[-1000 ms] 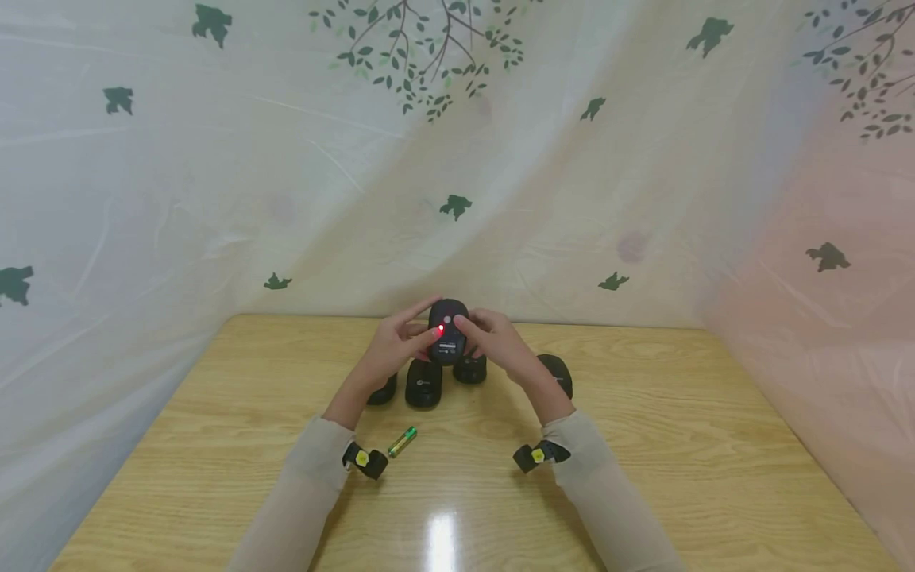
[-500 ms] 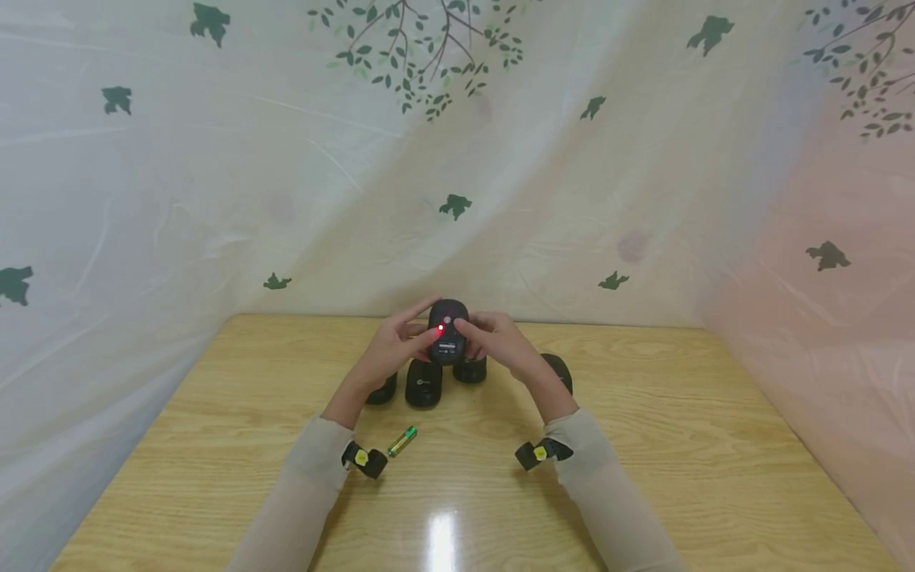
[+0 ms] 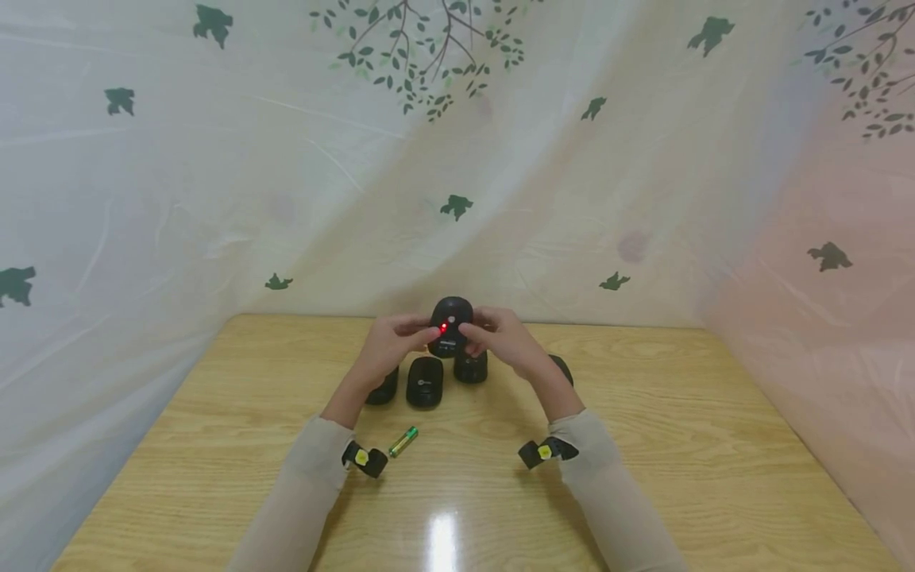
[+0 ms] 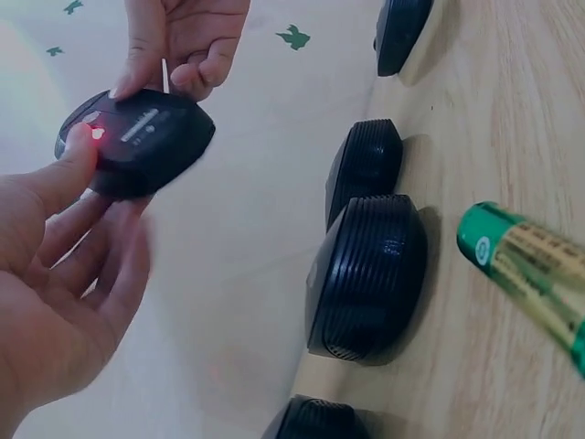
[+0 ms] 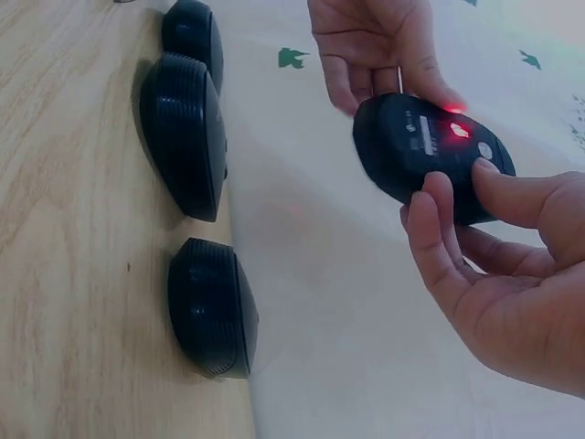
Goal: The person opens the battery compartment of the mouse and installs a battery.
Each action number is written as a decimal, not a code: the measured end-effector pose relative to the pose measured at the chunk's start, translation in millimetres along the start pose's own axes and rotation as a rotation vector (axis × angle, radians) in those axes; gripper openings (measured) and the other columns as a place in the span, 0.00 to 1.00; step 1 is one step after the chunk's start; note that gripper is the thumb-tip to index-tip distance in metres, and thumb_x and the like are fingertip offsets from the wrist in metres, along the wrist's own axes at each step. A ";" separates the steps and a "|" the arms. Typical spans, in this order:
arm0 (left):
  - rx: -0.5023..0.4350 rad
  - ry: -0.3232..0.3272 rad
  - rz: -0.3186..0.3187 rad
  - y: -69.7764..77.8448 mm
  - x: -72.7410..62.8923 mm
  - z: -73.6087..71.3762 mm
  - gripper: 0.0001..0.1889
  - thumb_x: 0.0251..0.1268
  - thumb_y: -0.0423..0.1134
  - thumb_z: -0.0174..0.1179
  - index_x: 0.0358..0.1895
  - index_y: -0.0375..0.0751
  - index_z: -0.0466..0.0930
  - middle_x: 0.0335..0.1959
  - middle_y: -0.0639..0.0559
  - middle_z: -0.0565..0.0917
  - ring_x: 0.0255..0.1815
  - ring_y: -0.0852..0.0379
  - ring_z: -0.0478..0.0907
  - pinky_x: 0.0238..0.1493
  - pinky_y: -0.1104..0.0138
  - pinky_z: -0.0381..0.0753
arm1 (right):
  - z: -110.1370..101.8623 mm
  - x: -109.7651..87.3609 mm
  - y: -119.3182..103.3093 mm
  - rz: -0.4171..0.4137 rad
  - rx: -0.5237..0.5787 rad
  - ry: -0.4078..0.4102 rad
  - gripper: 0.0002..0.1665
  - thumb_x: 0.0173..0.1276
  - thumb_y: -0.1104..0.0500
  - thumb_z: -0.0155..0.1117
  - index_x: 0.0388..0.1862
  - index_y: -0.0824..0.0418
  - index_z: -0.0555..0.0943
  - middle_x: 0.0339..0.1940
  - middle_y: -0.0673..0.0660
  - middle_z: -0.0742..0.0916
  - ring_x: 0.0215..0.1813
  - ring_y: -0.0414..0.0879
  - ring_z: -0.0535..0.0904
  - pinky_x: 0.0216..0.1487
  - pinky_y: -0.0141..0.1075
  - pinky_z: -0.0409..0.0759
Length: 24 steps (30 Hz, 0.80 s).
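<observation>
A black computer mouse is held up above the table, its underside turned toward the head camera and a red sensor light glowing on it. My left hand grips its left side, thumb beside the light. On the opposite edge, my right hand pinches it with thumb and fingers. Both wrist views show the held mouse between the two hands, with a label and a round button on its base.
Black mice stand on the wooden table: one in the middle, one behind the held mouse, one by the left wrist, one by the right forearm. A green and gold battery lies nearer me. A patterned curtain hangs behind.
The held mouse has tilted and shifted slightly up and right. My left index finger, earlier stretched along its top edge, has come down to its side. The right forearm has moved slightly right.
</observation>
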<state>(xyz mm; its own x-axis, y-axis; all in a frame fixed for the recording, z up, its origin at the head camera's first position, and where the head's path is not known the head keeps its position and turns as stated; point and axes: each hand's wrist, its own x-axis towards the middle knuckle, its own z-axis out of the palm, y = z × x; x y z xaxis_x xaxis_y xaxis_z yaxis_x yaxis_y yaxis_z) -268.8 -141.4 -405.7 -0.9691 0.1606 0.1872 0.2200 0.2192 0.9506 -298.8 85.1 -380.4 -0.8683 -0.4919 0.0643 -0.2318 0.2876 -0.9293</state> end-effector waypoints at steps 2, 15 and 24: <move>0.043 0.032 -0.006 1.3 0.2 0.4 0.17 0.67 0.44 0.69 0.55 0.40 0.87 0.48 0.44 0.89 0.41 0.56 0.82 0.44 0.59 0.84 | -1.1 -0.1 0.2 -0.006 0.012 -0.006 0.20 0.77 0.62 0.60 0.61 0.74 0.77 0.52 0.69 0.85 0.37 0.44 0.85 0.49 0.47 0.88; -0.042 -0.012 0.097 7.8 -1.0 4.9 0.21 0.68 0.32 0.67 0.63 0.35 0.81 0.60 0.36 0.83 0.46 0.43 0.88 0.49 0.59 0.88 | -6.4 -3.5 -3.8 -0.017 0.127 0.002 0.27 0.69 0.72 0.64 0.66 0.72 0.72 0.61 0.72 0.79 0.47 0.51 0.88 0.53 0.42 0.88; -0.090 -0.067 0.090 11.0 0.2 13.9 0.30 0.62 0.32 0.72 0.69 0.41 0.75 0.69 0.44 0.77 0.63 0.38 0.80 0.52 0.56 0.87 | -13.5 -11.3 -7.3 -0.015 0.129 -0.020 0.32 0.66 0.73 0.67 0.68 0.68 0.68 0.71 0.69 0.74 0.66 0.66 0.79 0.62 0.48 0.83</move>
<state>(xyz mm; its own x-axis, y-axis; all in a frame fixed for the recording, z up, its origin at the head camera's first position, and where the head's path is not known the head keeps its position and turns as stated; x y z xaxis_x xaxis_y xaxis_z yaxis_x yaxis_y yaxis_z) -265.0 -125.5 -398.7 -0.9354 0.2406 0.2590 0.2922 0.1142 0.9495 -293.2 99.6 -369.4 -0.8558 -0.5123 0.0723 -0.1849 0.1723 -0.9675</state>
